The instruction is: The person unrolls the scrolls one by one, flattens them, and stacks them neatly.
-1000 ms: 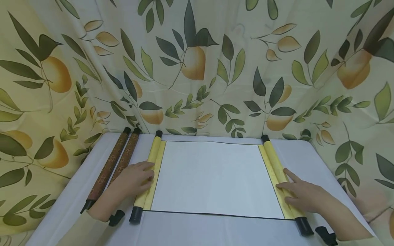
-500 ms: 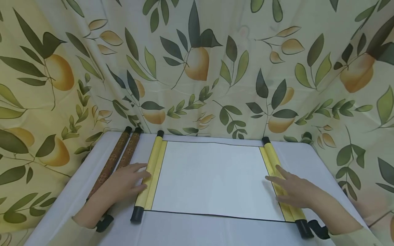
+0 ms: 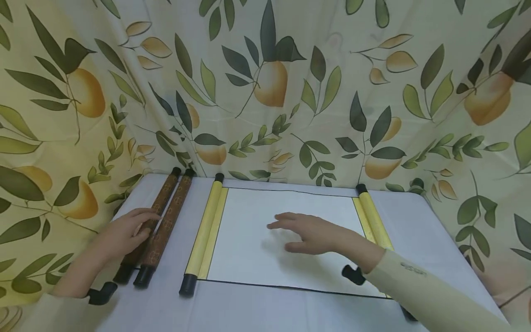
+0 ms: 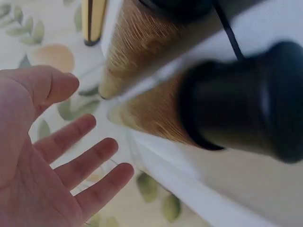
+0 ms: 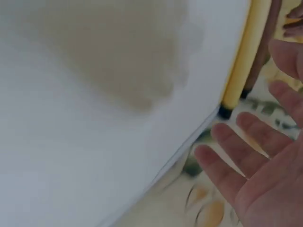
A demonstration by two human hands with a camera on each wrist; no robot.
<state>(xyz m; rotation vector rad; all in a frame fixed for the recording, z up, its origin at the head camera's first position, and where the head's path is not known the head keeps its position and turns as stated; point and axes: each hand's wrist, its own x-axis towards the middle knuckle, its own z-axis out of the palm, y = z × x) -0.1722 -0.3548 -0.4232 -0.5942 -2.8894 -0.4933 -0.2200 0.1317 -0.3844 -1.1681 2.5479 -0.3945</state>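
Observation:
A scroll lies unrolled, its blank white sheet between a left yellow roller and a right yellow roller, each with black end knobs. Over the white sheet hovers my right hand, fingers spread; its shadow falls on the sheet, and in the right wrist view the hand holds nothing. To the left lie two brown patterned rolls with black ends, side by side. My left hand is at the outer one, covering part of it. In the left wrist view its fingers are extended, apart from the rolls.
The white tabletop carries everything. A curtain printed with leaves and orange fruit hangs behind and around it. A black wrist camera piece sits at the left wrist, another at the right.
My left hand has left the yellow left roller and moved left to the brown rolls. My right hand has lifted off the right roller and moved left over the white sheet.

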